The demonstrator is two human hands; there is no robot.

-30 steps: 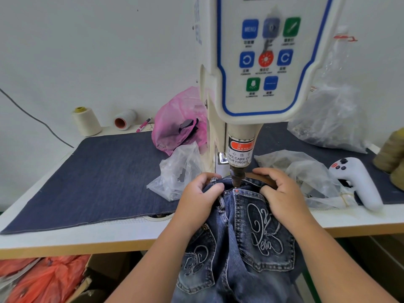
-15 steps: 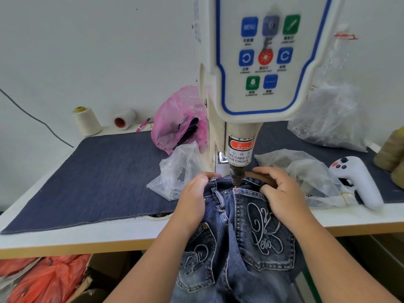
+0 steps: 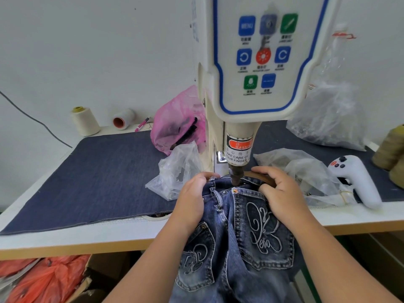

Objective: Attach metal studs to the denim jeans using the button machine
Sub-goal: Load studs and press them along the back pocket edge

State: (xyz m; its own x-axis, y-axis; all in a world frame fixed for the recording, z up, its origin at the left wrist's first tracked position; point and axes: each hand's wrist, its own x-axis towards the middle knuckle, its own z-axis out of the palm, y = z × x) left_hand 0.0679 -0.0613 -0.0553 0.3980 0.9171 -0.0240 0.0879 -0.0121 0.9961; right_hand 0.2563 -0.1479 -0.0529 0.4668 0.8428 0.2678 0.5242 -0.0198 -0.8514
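Observation:
Blue denim jeans [image 3: 240,248] with embroidered back pockets hang over the table's front edge, waistband under the button machine [image 3: 258,62]. The machine's dark punch tip [image 3: 236,177] comes down on the waistband. A small copper stud [image 3: 235,190] shows at the right pocket's top corner, just below the punch. My left hand [image 3: 193,197] grips the waistband left of the punch. My right hand [image 3: 279,191] holds the waistband and a brown belt [image 3: 260,175] to the right of it.
A dark denim sheet [image 3: 98,176] covers the table. Clear plastic bags [image 3: 177,171] and a pink bag [image 3: 175,125] lie beside the machine. A white handheld controller [image 3: 358,180] lies at right, thread cones [image 3: 84,121] at back left. Orange bags sit under the table.
My left hand's fingers shifted slightly on the waistband, and the stud at the pocket corner now shows clear of the punch. My right hand stays put.

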